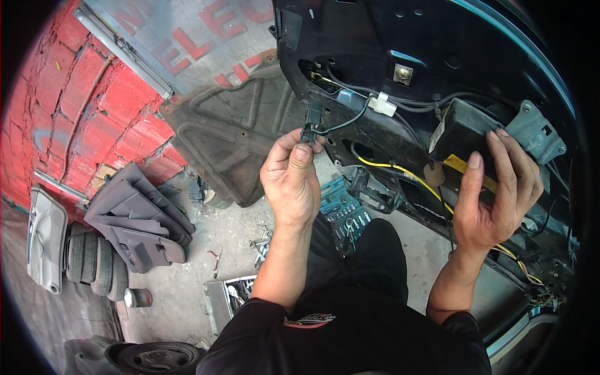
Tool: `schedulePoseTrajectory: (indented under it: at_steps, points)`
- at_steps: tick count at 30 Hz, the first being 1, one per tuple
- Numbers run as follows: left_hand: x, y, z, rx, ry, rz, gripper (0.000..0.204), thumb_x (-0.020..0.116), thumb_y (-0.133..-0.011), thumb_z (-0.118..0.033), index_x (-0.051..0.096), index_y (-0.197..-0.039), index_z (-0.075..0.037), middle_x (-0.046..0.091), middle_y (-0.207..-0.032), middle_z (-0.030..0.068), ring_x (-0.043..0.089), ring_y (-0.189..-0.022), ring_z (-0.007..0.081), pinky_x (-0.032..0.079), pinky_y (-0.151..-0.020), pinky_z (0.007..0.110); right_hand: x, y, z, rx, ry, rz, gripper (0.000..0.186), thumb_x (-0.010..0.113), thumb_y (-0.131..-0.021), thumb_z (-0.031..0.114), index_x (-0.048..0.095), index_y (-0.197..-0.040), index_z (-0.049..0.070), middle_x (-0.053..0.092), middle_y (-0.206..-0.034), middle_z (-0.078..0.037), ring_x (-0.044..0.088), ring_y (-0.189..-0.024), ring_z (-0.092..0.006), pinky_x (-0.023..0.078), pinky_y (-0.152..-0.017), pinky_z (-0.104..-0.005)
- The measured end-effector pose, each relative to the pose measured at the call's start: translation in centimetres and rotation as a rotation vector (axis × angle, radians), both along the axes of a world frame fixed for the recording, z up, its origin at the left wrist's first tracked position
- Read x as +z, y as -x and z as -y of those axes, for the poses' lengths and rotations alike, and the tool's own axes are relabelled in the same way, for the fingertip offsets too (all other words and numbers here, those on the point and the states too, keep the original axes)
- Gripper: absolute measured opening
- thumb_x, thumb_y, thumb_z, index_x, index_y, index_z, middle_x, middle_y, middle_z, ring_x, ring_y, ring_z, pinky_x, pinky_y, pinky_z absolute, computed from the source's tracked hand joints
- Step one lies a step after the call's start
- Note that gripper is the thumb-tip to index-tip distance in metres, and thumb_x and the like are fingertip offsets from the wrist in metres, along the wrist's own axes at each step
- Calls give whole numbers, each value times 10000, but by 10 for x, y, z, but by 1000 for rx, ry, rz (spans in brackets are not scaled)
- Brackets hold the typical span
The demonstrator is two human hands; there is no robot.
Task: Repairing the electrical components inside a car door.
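Note:
My left hand (292, 178) pinches a small black electrical connector (312, 119) between thumb and fingers. A thin dark wire (351, 122) curves from it toward a white plug (382, 105) on a dark, stripped car body panel (369, 37). My right hand (497, 187) lies against a black box (465, 128) on the panel, its fingers stretched out and apart. Close to those fingertips is a grey metal bracket (536, 132). A yellow cable (400, 167) runs below the box, beside a yellow strip (461, 164) near my thumb.
On the floor lie a teal tool case (342, 203), red-handled pliers (215, 261) and a metal tool tray (217, 303). Grey trim panels (140, 219), tyres (94, 259) and a can (138, 297) stand at the left, near a red brick wall (106, 119). A dark moulded sheet (231, 131) leans behind.

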State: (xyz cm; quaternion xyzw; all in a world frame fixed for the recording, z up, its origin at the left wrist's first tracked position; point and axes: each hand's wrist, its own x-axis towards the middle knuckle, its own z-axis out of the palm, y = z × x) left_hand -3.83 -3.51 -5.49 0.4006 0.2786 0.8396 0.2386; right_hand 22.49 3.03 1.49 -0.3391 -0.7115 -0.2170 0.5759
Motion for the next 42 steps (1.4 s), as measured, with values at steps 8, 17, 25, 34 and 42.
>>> schedulePoseTrajectory:
  at_steps: [8, 17, 25, 34, 42]
  points:
    - [4, -1, 2, -58, -9, -10, 353, 719, -1059, -283, 686, -1188, 44, 687, -987, 89, 653, -1019, 252, 511, -1053, 484, -1, 0, 0, 12, -3, -19, 330, 781, -881, 54, 812, -1205, 108, 766, -1232, -31, 586, -1193, -212, 456, -1051, -354]
    - [16, -10, 6, 198, 66, -72, 234, 803, -1001, -142, 708, -1104, 46, 734, -1006, 103, 665, -946, 183, 518, -945, 332, -2, -3, -3, -17, -16, -1, 315, 794, -871, 76, 813, -1184, 116, 776, -1216, -23, 624, -1163, -197, 452, -1048, -367]
    - [17, -7, 2, 708, 234, -428, 208, 861, -939, -64, 721, -1073, 12, 735, -956, 22, 637, -834, 74, 505, -773, 217, -3, -7, -4, 16, -27, 3, 304, 799, -872, 85, 812, -1174, 119, 776, -1220, -22, 635, -1151, -195, 452, -1049, -370]
    - [27, -14, 2, 584, 295, -201, 220, 841, -965, -110, 697, -1082, 7, 757, -1014, 85, 689, -912, 122, 542, -840, 257, -7, -5, -4, 22, -12, 0, 304, 786, -877, 71, 812, -1178, 111, 773, -1228, -27, 603, -1177, -206, 459, -1060, -374]
    - [20, -3, 3, 5, -53, 8, 331, 705, -938, 81, 616, -1229, -51, 726, -1269, 203, 678, -1263, 312, 560, -1064, 491, -1, 4, 2, 25, -11, -32, 306, 778, -883, 49, 809, -1184, 93, 768, -1232, -42, 608, -1193, -222, 445, -1091, -392]
